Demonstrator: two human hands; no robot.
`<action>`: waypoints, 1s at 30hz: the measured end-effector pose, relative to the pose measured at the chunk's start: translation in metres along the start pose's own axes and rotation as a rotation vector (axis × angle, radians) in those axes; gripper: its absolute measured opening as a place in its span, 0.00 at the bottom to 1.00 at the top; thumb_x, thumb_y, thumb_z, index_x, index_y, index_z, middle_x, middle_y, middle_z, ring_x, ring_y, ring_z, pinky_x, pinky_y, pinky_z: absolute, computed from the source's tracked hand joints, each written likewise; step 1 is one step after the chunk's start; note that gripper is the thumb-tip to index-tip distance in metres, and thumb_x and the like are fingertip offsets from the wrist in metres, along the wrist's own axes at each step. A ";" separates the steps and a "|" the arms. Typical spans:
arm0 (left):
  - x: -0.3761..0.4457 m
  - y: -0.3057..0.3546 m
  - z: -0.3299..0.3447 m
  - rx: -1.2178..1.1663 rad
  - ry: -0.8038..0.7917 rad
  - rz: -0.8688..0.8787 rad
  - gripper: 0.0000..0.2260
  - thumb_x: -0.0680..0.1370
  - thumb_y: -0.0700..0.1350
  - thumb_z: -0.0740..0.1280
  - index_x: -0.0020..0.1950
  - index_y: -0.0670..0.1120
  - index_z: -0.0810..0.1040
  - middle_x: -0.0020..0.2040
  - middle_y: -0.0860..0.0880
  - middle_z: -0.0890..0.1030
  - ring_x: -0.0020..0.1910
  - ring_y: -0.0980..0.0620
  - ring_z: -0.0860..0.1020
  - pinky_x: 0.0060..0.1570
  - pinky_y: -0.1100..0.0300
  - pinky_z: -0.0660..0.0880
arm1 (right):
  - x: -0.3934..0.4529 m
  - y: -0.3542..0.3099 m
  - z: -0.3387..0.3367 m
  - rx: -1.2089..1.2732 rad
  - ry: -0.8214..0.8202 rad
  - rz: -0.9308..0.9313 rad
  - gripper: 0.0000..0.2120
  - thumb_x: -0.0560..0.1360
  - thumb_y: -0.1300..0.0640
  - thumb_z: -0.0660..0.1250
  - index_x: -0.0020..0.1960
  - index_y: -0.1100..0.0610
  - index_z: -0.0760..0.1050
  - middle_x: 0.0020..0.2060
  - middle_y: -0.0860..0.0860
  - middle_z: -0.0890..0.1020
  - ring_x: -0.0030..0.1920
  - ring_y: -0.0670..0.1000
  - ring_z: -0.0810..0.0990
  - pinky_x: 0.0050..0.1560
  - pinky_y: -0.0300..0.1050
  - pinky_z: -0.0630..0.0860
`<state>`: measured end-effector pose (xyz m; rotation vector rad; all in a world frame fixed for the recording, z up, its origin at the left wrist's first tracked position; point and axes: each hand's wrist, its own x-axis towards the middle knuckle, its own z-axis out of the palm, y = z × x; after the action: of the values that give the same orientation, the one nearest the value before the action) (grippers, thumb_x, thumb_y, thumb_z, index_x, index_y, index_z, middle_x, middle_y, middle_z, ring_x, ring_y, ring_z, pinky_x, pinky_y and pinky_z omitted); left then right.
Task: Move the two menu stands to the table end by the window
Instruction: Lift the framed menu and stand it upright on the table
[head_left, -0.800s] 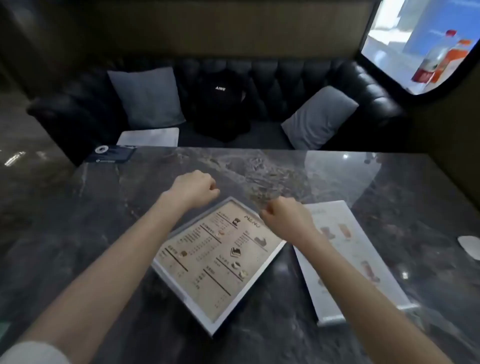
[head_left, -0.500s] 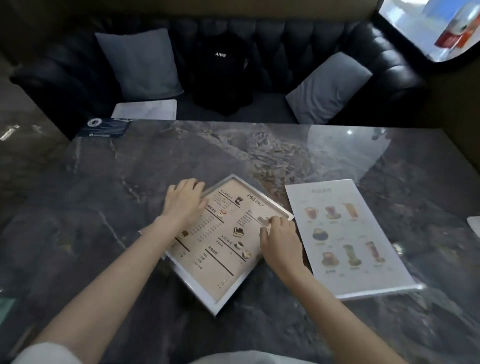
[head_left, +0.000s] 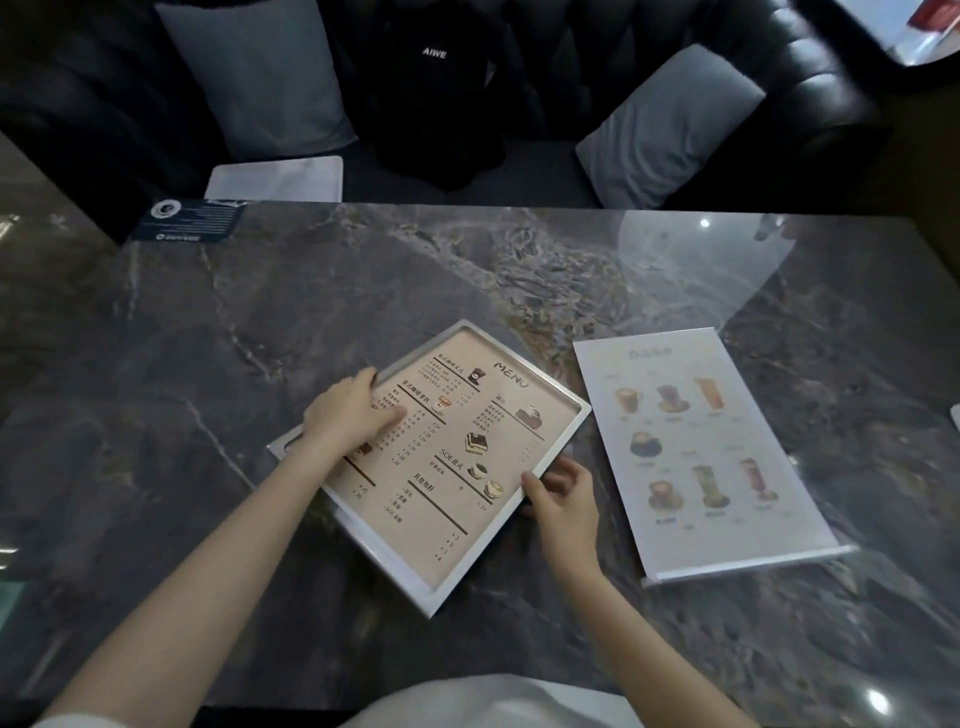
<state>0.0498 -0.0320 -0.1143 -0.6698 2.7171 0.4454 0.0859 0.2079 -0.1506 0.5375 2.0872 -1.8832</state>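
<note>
A beige menu stand (head_left: 452, 467) in a silver frame lies turned at an angle on the dark marble table (head_left: 260, 338). My left hand (head_left: 348, 415) lies over its upper left edge, thumb on the menu face, fingers curled around the frame. My right hand (head_left: 561, 493) pinches the frame's right edge, thumb on top and fingers underneath. To the right a white drinks menu stand (head_left: 701, 452) lies flat with its clear base toward me, touched by neither hand. The window (head_left: 924, 31) shows at the top right corner.
A black tufted sofa (head_left: 571, 41) runs behind the table with two grey cushions (head_left: 249, 78) and a black garment (head_left: 431, 88). A dark card (head_left: 187, 221) sits at the table's far left corner. A white object (head_left: 955, 415) peeks in at the right edge.
Both hands came down from hovering fists onto the beige menu stand and took hold of its edges. The right hand slid from the menu face to the right frame edge. The camera tilted down.
</note>
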 end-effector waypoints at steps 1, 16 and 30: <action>0.000 0.001 -0.002 -0.008 -0.015 -0.028 0.29 0.72 0.60 0.66 0.67 0.46 0.67 0.59 0.46 0.78 0.55 0.44 0.78 0.51 0.51 0.74 | 0.001 0.000 0.000 0.061 -0.017 0.070 0.15 0.72 0.61 0.68 0.56 0.58 0.67 0.44 0.56 0.82 0.42 0.51 0.82 0.40 0.44 0.81; 0.003 0.003 -0.031 -0.282 -0.216 -0.184 0.27 0.66 0.55 0.75 0.57 0.40 0.75 0.55 0.43 0.80 0.49 0.46 0.78 0.48 0.53 0.76 | 0.020 -0.018 -0.012 0.179 -0.352 0.313 0.06 0.75 0.62 0.64 0.47 0.65 0.71 0.46 0.61 0.82 0.43 0.57 0.84 0.39 0.52 0.83; -0.002 0.020 -0.067 -0.827 0.013 -0.135 0.39 0.63 0.48 0.78 0.69 0.40 0.66 0.66 0.41 0.74 0.58 0.42 0.76 0.53 0.52 0.75 | 0.025 -0.118 -0.026 0.044 -0.349 -0.124 0.03 0.76 0.62 0.62 0.47 0.62 0.70 0.36 0.52 0.80 0.29 0.44 0.83 0.31 0.48 0.83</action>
<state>0.0270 -0.0386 -0.0482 -1.0291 2.4018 1.5556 0.0111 0.2262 -0.0537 0.0786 1.8903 -1.9290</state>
